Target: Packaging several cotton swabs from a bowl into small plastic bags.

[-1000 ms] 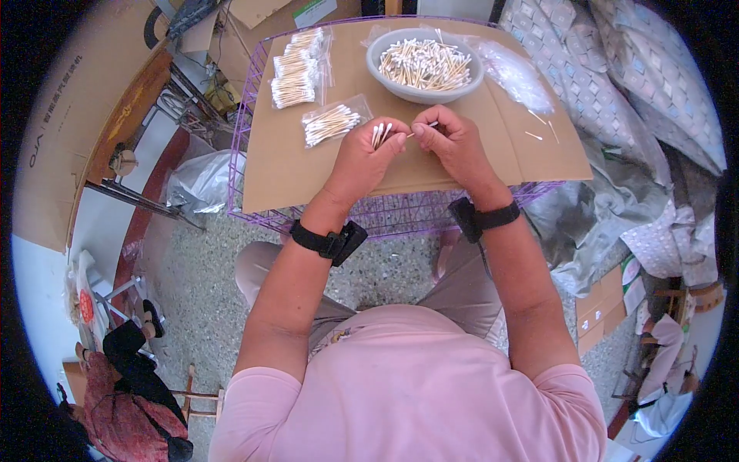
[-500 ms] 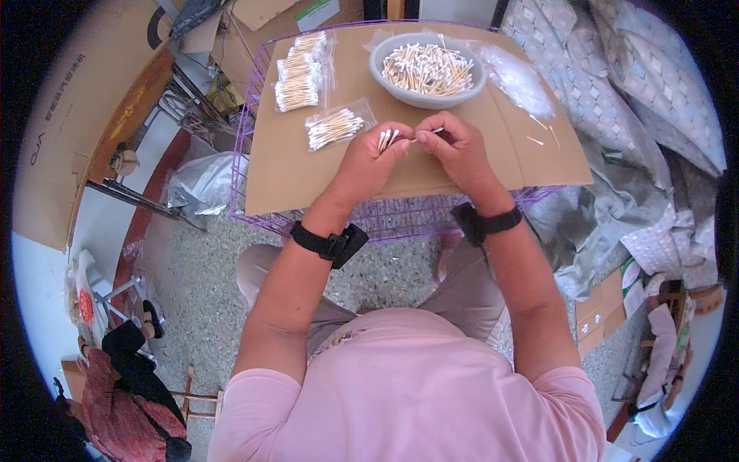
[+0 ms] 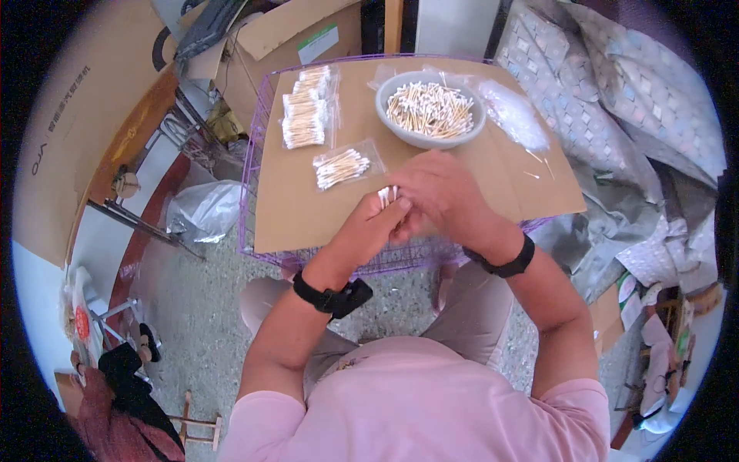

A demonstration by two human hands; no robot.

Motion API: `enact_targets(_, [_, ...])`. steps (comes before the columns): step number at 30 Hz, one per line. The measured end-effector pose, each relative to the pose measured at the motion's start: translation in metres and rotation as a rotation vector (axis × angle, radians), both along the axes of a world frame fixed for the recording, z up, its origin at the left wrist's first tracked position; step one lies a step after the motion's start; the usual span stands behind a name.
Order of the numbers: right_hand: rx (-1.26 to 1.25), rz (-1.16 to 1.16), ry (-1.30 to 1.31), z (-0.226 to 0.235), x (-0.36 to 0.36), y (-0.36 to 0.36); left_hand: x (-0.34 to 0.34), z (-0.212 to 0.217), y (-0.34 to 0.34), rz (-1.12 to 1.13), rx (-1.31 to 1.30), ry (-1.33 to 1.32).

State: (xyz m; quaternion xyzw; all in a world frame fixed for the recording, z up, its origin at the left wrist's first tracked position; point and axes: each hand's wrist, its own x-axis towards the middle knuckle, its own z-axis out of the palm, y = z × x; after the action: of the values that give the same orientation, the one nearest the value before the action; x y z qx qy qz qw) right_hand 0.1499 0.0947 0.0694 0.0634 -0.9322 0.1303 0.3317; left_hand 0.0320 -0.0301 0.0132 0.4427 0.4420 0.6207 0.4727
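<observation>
My left hand point(image 3: 372, 223) is closed around a few cotton swabs point(image 3: 389, 195), their white tips sticking up past the fingers. Against it, on the right, is my right hand point(image 3: 440, 192), its fingers smeared by motion; whether it holds anything cannot be made out. Beyond the hands stands a grey bowl point(image 3: 431, 142) heaped with loose cotton swabs point(image 3: 428, 108). Left of the bowl lies a clear plastic bag of swabs point(image 3: 342, 167). Farther back on the left, several swab-filled bags point(image 3: 304, 123) overlap in a row.
A cardboard sheet point(image 3: 304, 219) covers a purple wire cage point(image 3: 389, 260). Clear plastic bags point(image 3: 514, 115) are piled right of the bowl, with loose swabs point(image 3: 536, 157) nearby. Patterned covers point(image 3: 562, 69) hang at the right. At lower left is a person in dark red point(image 3: 115, 416).
My right hand has swung in against the left and turned its back upward, now blurred. Both hands sit closer to the cardboard's near edge. The whole view has shifted slightly.
</observation>
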Motion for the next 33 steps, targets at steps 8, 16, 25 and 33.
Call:
enact_targets(8, [0.002, -0.028, 0.011, 0.045, -0.007, 0.054, -0.018, 0.012, 0.005, 0.093, 0.035, -0.207])
enact_targets(16, [0.157, -0.075, -0.394, 0.054, -0.029, 0.137, -0.024, -0.010, 0.012, 0.253, -0.035, -0.096])
enact_targets(25, [0.114, 0.015, -0.702, 0.025, -0.071, 0.139, -0.021, -0.003, 0.010, 0.291, -0.126, 0.107])
enact_targets(33, [0.206, 0.059, -0.629, 0.012, -0.082, 0.137, -0.021, -0.007, 0.009, 0.289, -0.063, 0.101])
